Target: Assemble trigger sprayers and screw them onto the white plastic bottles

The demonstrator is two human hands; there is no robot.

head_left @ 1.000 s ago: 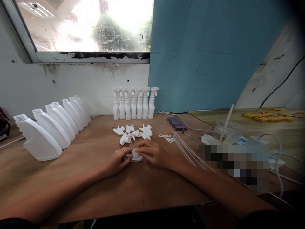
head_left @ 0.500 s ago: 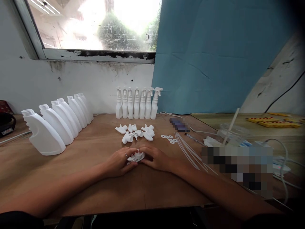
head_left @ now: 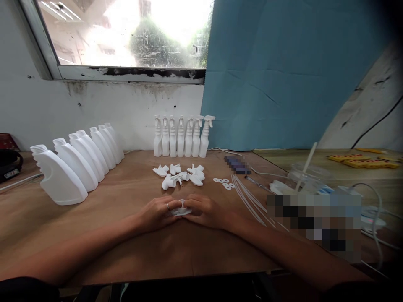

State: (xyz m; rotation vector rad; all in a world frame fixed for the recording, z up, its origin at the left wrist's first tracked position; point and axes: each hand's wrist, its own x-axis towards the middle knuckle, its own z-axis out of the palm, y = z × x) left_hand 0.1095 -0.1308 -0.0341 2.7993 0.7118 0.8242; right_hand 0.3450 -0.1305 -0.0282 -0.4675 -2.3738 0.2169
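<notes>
Low over the near middle of the table, my left hand [head_left: 159,213] and my right hand [head_left: 206,211] meet around a white spray trigger head [head_left: 180,211]. Fingers of both are closed on it, left hand at its left side, right hand at its right; they partly cover it. A ring is on a left finger. Just beyond lie several more white trigger heads [head_left: 169,181] in a loose cluster. Flat white washers [head_left: 227,186] rest to their right, and beside those several thin clear tubes [head_left: 248,201] run toward my right forearm.
At the left, open white bottles [head_left: 63,180] stand in a slanting row. Spray bottles with trigger heads [head_left: 180,140] line the wall. Toward the right are a pen [head_left: 256,183], a plastic cup with a straw [head_left: 307,174], cables, yellow pieces [head_left: 368,162] and blurred-out areas.
The white trigger head has turned between my fingers and now shows a different side. Both hands stay in nearly the same place, with slightly shifted fingers.
</notes>
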